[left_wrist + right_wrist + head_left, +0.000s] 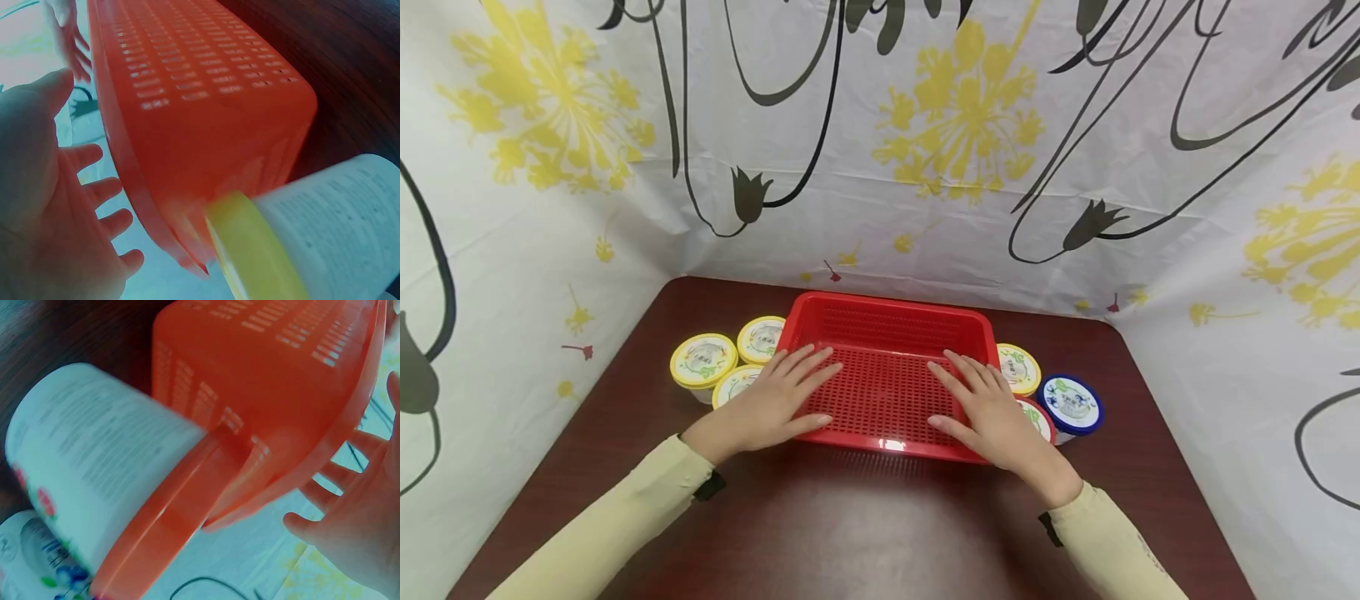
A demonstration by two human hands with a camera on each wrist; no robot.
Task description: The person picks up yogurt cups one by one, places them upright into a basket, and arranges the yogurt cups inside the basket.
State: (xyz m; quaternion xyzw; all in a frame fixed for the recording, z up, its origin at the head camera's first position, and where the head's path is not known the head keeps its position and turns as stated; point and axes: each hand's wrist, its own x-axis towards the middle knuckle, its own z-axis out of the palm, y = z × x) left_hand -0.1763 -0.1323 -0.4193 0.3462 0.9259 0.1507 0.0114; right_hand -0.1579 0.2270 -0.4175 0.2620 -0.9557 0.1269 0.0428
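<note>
A red plastic basket (895, 383) with a perforated bottom and walls sits toward the back of the dark table. Over its left rim is my left hand (782, 396), fingers spread and straight. My right hand (992, 408) hovers likewise at the right rim, thumb and fingers apart. Neither palm holds anything; in the left wrist view the left fingertips (111, 190) are close beside the basket rim. Beside the basket on the left stand yellow-lidded tubs (703, 360). On its right are a yellow-lidded tub (1018, 369), a red-lidded tub (1036, 419) and a blue-lidded tub (1071, 404).
The dark reddish-brown table (887, 533) has rounded back corners. A white cloth (850, 192) printed with yellow flowers and dark stems hangs behind it and along both sides. The tubs stand close against the basket's side walls.
</note>
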